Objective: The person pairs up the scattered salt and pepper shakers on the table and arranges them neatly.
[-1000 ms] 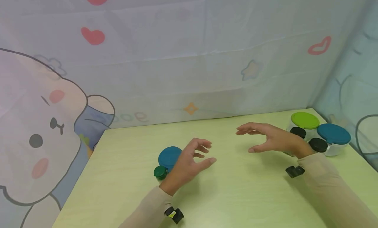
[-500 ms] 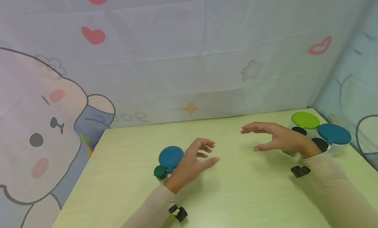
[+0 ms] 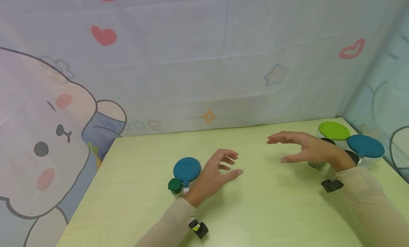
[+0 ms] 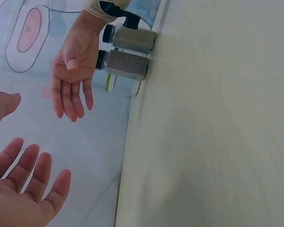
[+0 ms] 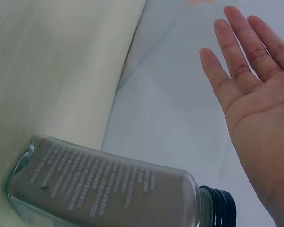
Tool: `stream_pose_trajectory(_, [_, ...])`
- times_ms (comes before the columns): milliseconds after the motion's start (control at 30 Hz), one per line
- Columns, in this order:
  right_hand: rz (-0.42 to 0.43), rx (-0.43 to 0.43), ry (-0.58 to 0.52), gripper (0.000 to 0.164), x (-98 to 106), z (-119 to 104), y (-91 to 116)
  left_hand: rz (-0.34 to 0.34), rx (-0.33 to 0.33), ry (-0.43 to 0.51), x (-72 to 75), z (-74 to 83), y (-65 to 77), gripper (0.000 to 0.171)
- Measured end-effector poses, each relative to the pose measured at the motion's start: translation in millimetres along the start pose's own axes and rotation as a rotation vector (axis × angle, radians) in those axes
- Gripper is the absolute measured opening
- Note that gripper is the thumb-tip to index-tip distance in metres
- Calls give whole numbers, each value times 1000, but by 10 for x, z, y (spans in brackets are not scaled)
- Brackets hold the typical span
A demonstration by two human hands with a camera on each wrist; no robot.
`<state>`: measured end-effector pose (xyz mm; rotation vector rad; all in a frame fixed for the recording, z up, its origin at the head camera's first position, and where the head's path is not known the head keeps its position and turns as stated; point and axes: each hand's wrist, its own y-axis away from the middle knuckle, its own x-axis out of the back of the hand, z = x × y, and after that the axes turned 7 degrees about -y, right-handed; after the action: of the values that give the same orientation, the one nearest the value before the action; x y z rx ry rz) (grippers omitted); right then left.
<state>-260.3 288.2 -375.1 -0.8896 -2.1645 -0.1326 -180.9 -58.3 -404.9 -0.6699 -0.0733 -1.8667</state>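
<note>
1. a person's left hand (image 3: pixel 212 177) hangs above the table (image 3: pixel 255 215), fingers loosely bent, thumb held apart, grasping nothing.
2. facing it, the right hand (image 3: pixel 305 149) hovers palm inward, fingers gently extended, thumb well away from them, also with nothing in its hold.
3. just outside the left wrist stands a blue-lidded jar (image 3: pixel 187 168); a small green-capped bottle (image 3: pixel 175 186) sits beside it, nearer the person. whether they touch, i cannot tell.
4. by the right wrist, a black-capped glass bottle (image 4: pixel 124 65) and a second black-capped bottle (image 4: pixel 135 39) stand upright; the print is too small to read.
5. near the table's far right corner are a lime-lidded jar (image 3: pixel 334 130) and another blue-lidded jar (image 3: pixel 366 146).
6. behind everything hangs a cartoon-printed cloth (image 3: pixel 175 62).
</note>
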Motion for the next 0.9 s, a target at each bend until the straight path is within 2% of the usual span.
stream_pose_trajectory(233, [19, -30, 16, 69, 61, 54, 83, 5, -24, 22, -86, -26, -46, 45])
stream_pose_trajectory(467, [41, -16, 30, 74, 111, 55, 164, -18, -34, 45, -177, -40, -80, 45])
stream_pose_trajectory(700, [65, -66, 39, 72, 163, 31, 238, -37, -32, 50, -246, -68, -98, 48])
stream_pose_trajectory(900, [72, -42, 52, 72, 199, 67, 263, -53, -45, 46, -306, -91, -123, 50])
